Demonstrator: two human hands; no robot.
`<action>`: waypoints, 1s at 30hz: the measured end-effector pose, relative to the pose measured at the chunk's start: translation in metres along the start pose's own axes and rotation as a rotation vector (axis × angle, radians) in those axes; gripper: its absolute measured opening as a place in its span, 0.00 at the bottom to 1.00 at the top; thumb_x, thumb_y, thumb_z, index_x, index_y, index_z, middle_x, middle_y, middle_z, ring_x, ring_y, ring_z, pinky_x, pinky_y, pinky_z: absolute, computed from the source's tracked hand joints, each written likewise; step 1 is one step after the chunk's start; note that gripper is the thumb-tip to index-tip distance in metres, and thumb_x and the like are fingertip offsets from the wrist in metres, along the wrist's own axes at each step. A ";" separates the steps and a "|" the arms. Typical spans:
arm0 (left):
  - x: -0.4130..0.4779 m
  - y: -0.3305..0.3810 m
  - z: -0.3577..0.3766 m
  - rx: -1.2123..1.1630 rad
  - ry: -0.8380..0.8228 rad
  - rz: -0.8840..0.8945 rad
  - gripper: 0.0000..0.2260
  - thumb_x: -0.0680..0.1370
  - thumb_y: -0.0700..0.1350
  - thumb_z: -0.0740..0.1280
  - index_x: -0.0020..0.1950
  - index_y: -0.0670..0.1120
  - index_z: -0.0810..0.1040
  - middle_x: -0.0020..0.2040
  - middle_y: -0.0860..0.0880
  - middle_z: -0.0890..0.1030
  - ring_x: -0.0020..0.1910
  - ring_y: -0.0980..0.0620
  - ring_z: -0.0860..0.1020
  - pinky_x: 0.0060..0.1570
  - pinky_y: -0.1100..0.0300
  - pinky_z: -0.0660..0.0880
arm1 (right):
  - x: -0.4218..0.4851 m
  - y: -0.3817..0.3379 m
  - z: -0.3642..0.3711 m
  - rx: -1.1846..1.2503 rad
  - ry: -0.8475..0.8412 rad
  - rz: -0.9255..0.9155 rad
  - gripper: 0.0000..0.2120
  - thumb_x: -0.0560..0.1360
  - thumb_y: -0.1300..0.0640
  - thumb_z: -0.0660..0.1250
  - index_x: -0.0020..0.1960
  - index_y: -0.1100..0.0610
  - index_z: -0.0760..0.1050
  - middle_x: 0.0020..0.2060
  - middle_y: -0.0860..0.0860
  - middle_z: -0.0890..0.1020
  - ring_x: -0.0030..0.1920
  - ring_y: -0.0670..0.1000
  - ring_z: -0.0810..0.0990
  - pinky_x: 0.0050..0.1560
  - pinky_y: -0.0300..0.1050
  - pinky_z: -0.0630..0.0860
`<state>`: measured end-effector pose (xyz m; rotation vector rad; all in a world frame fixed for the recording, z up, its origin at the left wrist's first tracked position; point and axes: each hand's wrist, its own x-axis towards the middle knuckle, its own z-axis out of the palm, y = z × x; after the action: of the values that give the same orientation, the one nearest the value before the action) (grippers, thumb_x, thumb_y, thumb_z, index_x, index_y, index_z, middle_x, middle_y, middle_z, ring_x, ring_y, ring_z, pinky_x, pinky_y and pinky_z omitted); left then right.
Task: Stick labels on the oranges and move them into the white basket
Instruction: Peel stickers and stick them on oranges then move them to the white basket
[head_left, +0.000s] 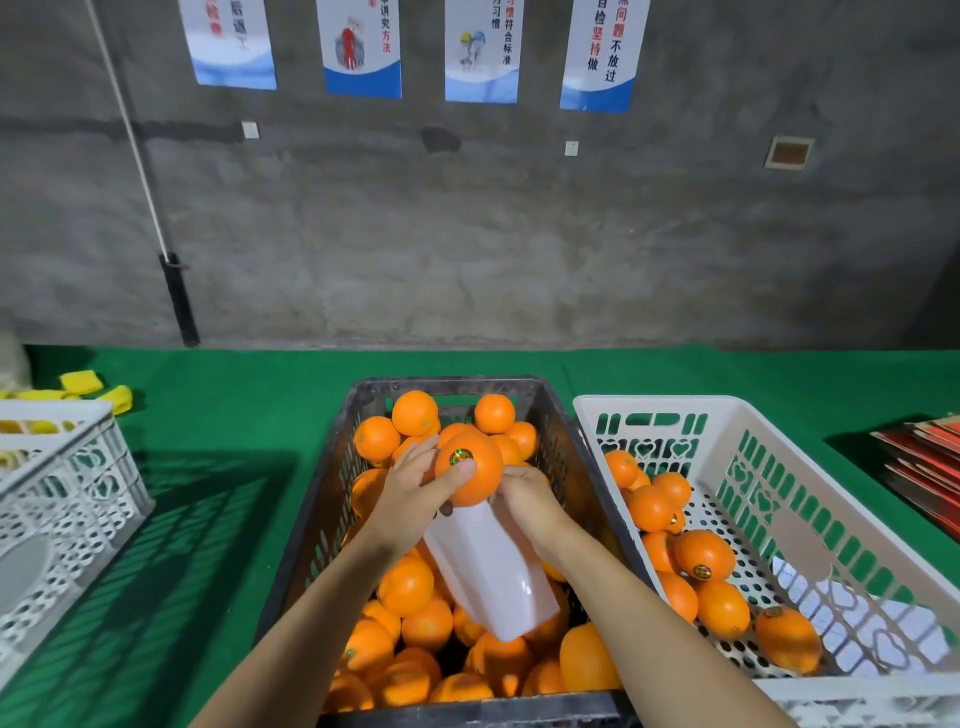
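Observation:
Above the black crate (332, 457) full of oranges I hold one orange (475, 475) that carries a round label (461, 457). My left hand (415, 483) grips it from the left, thumb pressing just below the label. My right hand (524, 499) sits against the orange's right underside and holds the top of a white label backing strip (488, 566) that hangs down towards me. The white basket (675, 410) stands to the right of the crate with several labelled oranges (704, 556) inside.
A second white crate (67, 499) stands at the left on the green table (218, 395), with yellow pieces (83, 382) behind it. Red booklets (919, 467) lie at the far right. A grey wall with posters rises behind the table.

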<state>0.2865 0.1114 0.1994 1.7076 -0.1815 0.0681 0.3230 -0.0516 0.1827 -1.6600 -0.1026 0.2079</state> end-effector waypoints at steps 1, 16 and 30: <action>0.000 -0.001 0.000 -0.012 -0.011 -0.006 0.20 0.70 0.67 0.67 0.60 0.66 0.72 0.68 0.61 0.73 0.66 0.57 0.73 0.58 0.63 0.74 | -0.001 -0.002 0.000 -0.009 -0.002 0.011 0.19 0.76 0.64 0.63 0.28 0.54 0.66 0.31 0.55 0.70 0.37 0.53 0.68 0.41 0.44 0.67; -0.002 -0.016 -0.004 0.033 0.147 -0.131 0.41 0.68 0.79 0.59 0.73 0.56 0.70 0.63 0.54 0.80 0.60 0.53 0.80 0.62 0.46 0.77 | -0.002 0.005 0.013 -0.020 -0.250 -0.098 0.29 0.72 0.59 0.73 0.70 0.45 0.71 0.59 0.46 0.82 0.59 0.49 0.82 0.60 0.50 0.79; -0.001 -0.015 -0.002 0.302 0.389 -0.246 0.31 0.74 0.72 0.62 0.29 0.50 0.53 0.22 0.53 0.57 0.25 0.54 0.56 0.33 0.53 0.55 | 0.005 -0.008 -0.007 0.493 0.493 -0.094 0.23 0.77 0.34 0.63 0.63 0.48 0.76 0.52 0.48 0.85 0.49 0.50 0.85 0.45 0.46 0.80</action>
<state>0.2884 0.1158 0.1853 1.9660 0.3436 0.2525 0.3292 -0.0565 0.1911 -1.1704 0.2286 -0.2365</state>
